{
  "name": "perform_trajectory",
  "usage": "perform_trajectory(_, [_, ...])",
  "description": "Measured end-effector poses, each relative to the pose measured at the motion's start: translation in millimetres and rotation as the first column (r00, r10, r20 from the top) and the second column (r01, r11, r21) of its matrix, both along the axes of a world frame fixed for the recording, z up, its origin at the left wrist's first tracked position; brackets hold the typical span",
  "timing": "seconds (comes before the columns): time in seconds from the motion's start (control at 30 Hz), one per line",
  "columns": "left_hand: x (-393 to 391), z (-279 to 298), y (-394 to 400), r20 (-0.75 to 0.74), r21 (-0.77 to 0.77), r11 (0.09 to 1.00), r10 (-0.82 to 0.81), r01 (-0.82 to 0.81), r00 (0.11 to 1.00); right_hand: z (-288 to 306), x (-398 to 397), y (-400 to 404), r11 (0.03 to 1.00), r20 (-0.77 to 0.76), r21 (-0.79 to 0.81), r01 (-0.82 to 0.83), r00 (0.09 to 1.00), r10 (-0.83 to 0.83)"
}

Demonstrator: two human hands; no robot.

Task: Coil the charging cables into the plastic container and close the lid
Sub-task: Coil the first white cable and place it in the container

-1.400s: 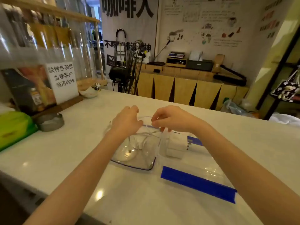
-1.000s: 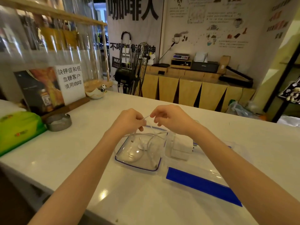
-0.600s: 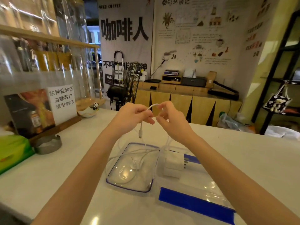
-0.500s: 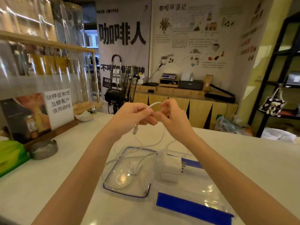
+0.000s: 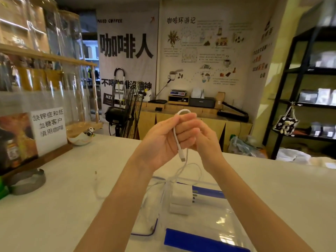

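Both hands are raised above the counter with a white charging cable (image 5: 176, 137) between them. My left hand (image 5: 161, 142) grips the cable, which loops over its fingers, and the plug end (image 5: 182, 158) hangs down in front of the palm. My right hand (image 5: 207, 146) is curled against the left fingers and pinches the same cable. The rest of the cable trails down to the clear plastic container (image 5: 153, 227) with a blue rim, partly hidden by my left forearm. Two white charger plugs (image 5: 181, 196) sit on the clear lid (image 5: 223, 220) with blue clips (image 5: 203, 241).
A second thin white cable (image 5: 98, 188) lies on the white counter (image 5: 72, 206) left of the container. Farther left stand a metal ashtray (image 5: 27, 180), a sign in a wooden base (image 5: 49, 130) and a small dish (image 5: 81, 140). Glass jars fill the shelf behind.
Both hands rose from the container, lifting the cable end. The cable now loops over my left fingers with the plug hanging down. The view tilted upward.
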State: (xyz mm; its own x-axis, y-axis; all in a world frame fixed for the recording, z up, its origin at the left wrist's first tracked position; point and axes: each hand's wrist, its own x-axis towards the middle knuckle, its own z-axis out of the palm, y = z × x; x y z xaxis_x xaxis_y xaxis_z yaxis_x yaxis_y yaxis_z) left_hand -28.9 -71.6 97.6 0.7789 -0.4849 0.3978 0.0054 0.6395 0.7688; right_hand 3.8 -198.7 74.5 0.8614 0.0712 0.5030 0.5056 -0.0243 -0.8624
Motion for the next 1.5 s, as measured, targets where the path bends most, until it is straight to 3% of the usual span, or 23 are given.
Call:
perform_trajectory(0.1, [11.5,4.9,-4.8,-0.018,-0.155,0.988,0.010,-0.013,1.000,-1.1,-22.3,-1.8,0.989,-0.183,0.035,-0.145,0.972,0.149])
perform_trajectory(0.27, [29.2,3.8,-0.4,-0.113,-0.416,0.908,-0.092,0.037,0.989,-7.1,-53.3,0.1,0.941,-0.277,-0.151,-0.302,0.927,0.253])
perform_trajectory(0.33, [29.4,3.3,-4.1,-0.126,-0.419,0.907,-0.096,0.035,0.987,-10.2,-57.4,3.4,0.933,-0.324,-0.145,-0.330,0.907,0.270])
perform_trajectory(0.53, [32.3,6.1,-11.6,-0.114,-0.268,0.960,0.057,-0.086,0.992,-12.6,-58.7,9.2,0.897,-0.496,0.131,-0.422,0.755,0.428])
perform_trajectory(0.6, [35.7,4.5,-10.0,-0.115,-0.242,0.965,0.071,-0.097,0.991,-14.3,-55.9,9.9,0.894,-0.489,0.274,-0.354,0.749,0.447])
perform_trajectory(0.7, [41.0,1.4,-7.5,-0.134,-0.300,0.949,0.060,-0.098,0.989,-25.0,-45.7,8.4,0.815,-0.449,0.577,-0.050,0.814,0.368])
perform_trajectory(0.77, [41.8,-0.7,-9.5,-0.146,-0.342,0.936,0.039,-0.087,0.989,-31.6,-38.2,4.8,0.780,-0.446,0.618,0.097,0.860,0.247])
perform_trajectory(0.83, [42.0,-2.8,-14.0,-0.135,-0.352,0.932,0.042,-0.088,0.990,-35.3,-34.0,1.9,0.832,-0.470,0.538,0.136,0.868,0.162])
perform_trajectory(0.93, [40.2,-4.4,-19.5,-0.077,-0.321,0.943,0.068,-0.089,0.995,-38.1,-35.3,3.5,0.958,-0.494,0.283,0.049,0.863,0.102])
perform_trajectory(1.1, [41.8,-11.7,-23.8,0.139,0.013,0.942,0.330,-0.335,0.934,-28.8,-38.0,1.9,1.000,-0.377,-0.028,0.011,0.926,-0.020])
perform_trajectory(1.37, [40.3,-10.4,-18.5,0.380,0.270,0.826,0.381,-0.495,0.843,2.6,-52.6,-16.5,0.975,-0.304,-0.223,-0.013,0.951,-0.057])
perform_trajectory(1.5, [32.1,-7.3,-20.4,0.631,0.406,0.655,0.304,-0.638,0.714,16.7,-64.8,-24.2,0.970,-0.178,-0.240,-0.027,0.984,-0.017])
